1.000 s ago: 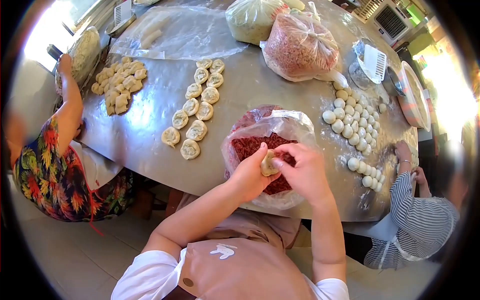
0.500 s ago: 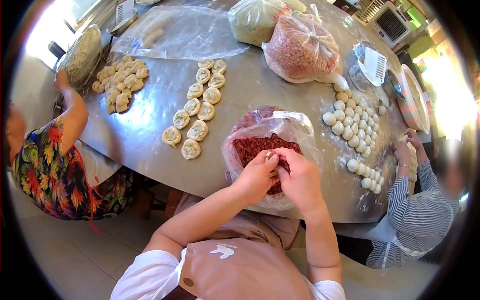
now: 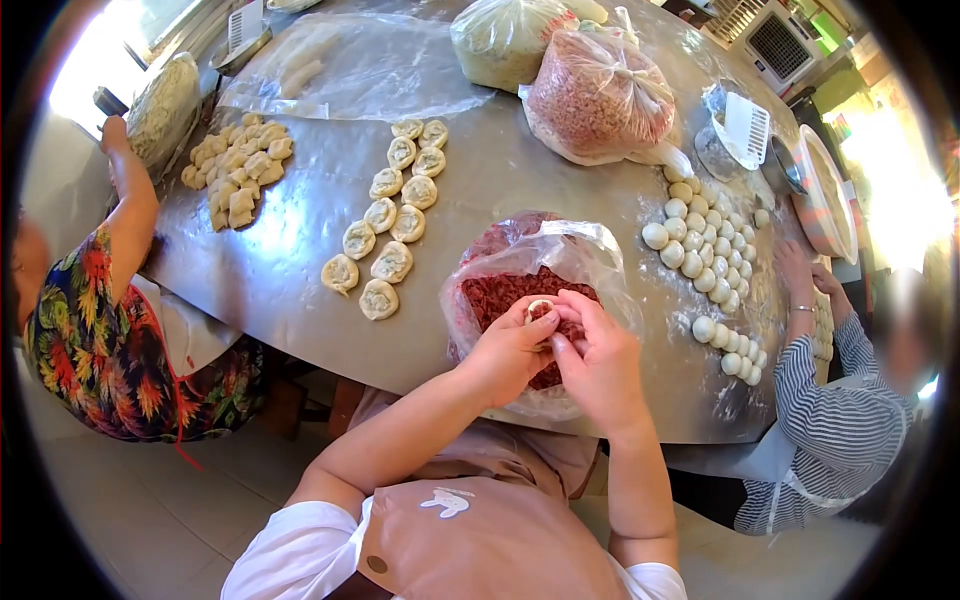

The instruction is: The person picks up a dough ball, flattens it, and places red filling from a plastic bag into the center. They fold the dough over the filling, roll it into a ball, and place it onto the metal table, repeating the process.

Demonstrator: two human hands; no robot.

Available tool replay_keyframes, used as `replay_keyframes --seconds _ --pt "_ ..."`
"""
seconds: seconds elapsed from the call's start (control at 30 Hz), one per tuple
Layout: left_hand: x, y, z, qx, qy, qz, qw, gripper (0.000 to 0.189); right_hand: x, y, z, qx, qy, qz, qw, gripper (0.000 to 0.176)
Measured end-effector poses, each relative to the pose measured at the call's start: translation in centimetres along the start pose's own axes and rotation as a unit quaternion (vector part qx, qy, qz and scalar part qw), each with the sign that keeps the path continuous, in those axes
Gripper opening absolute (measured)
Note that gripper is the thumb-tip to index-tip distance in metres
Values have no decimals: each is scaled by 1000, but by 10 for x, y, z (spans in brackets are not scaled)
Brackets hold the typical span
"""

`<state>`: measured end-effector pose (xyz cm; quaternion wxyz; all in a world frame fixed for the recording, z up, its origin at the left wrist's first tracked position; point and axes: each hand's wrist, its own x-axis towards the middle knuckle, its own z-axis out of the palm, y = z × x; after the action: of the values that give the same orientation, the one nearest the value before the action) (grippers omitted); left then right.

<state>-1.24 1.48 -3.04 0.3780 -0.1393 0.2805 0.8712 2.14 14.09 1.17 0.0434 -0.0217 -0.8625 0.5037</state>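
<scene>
My left hand is closed around a small piece of dough with dark red filling showing inside its rim. The fingers and thumb of my right hand press on the dough's right side, partly hiding it. Both hands are above an open plastic bag holding dark red minced filling. Left of the bag, flattened round filled dough pieces lie in two rows. Smooth white dough balls sit in rows on floured metal to the right.
Tied bags of pink mince and pale green filling stand at the back. Dough lumps lie left near a person in a floral top. Another person in striped sleeves works at right, near a large tub.
The dough in my hands has tilted so its filled opening shows. At left, the other person's hand has moved up and left; at right, the striped-sleeved person's hand has reached forward.
</scene>
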Motion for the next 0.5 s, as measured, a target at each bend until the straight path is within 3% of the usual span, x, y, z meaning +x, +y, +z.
replay_keyframes --seconds 0.03,0.13,0.23,0.37,0.4,0.5 --pt "-1 2 0 2 3 -3 1000 22 -1 0 -1 53 -11 24 998 39" --pt "0 2 -4 -15 15 14 1000 22 -3 2 -12 44 19 63 997 38" --pt "-6 16 -2 -35 34 -33 998 21 1 4 -22 -96 -5 19 995 40" --pt "-10 18 -3 -35 -37 -69 996 25 -7 1 -19 -188 -48 -100 976 68" --pt "-13 18 3 -18 -39 -71 997 27 -9 5 -17 -182 -72 -110 974 83" --pt "-18 14 11 3 -27 -75 997 26 -10 16 0 -193 -19 -180 964 86"
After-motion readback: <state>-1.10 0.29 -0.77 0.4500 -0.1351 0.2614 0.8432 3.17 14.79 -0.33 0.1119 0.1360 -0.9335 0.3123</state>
